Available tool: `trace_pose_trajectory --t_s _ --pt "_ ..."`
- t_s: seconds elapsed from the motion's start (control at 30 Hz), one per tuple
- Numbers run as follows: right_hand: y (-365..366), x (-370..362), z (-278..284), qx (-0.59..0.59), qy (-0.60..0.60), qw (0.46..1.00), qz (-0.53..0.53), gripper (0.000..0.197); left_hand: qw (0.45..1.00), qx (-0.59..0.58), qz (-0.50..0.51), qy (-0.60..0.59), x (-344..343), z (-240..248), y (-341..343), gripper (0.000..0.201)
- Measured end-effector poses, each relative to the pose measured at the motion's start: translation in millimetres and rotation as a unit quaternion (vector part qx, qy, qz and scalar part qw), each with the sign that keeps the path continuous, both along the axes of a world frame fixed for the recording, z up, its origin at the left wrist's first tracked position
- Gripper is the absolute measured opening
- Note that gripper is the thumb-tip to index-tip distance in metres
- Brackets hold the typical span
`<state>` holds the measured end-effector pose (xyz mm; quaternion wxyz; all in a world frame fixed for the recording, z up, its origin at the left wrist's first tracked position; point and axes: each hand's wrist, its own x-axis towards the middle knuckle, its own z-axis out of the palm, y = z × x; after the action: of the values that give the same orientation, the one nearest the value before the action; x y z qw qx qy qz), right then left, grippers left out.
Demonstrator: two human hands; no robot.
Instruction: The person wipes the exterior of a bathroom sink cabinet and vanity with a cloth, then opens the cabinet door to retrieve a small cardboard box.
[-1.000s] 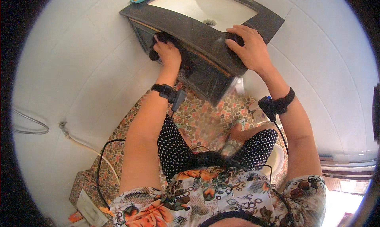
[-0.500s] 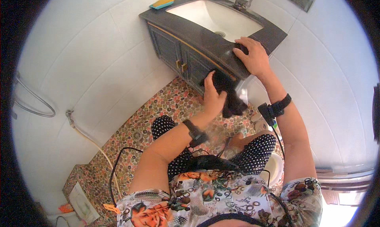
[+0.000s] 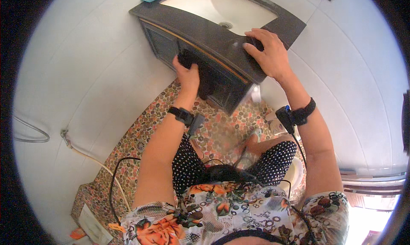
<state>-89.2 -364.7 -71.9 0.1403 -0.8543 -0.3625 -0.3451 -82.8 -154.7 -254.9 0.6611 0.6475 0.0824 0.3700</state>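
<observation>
With fingers point(image 3: 176, 63) of the left hand point(image 3: 188, 78) curled partway (some tips hidden), clutches a black cloth point(image 3: 186, 58) against the cabinet point(image 3: 159, 42), below the dark table point(image 3: 196, 28). With the right hand point(image 3: 272, 56) loosely spread, gripping nothing, rests on that table beside the white sink point(image 3: 205, 6).

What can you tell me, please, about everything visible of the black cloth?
The black cloth looks soft and matte, like fabric, with no pattern discernible. It is bunched and crumpled in the left hand, with a loose part hanging to the hand's right. It is at the dark cabinet front, apparently touching it, though dark against dark obscures its exact edges.
</observation>
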Motion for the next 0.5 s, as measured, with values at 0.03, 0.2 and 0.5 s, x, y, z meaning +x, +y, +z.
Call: trace_pose_trajectory --t_s 0.03,0.2,0.5 --pt "1 -1 0 0.001 0.002 1.0 -0.002 0.042 0.999 -0.034 0.019 0.011 4 2 5 0.069" --pt "2 3 -2 0.003 0.009 1.0 0.0 0.043 0.994 -0.048 0.066 0.075 8 10 7 0.058" --pt "-1 12 -4 0.001 0.031 0.999 -0.02 0.043 0.987 0.113 -0.048 0.102 -50 -27 -78 0.061"
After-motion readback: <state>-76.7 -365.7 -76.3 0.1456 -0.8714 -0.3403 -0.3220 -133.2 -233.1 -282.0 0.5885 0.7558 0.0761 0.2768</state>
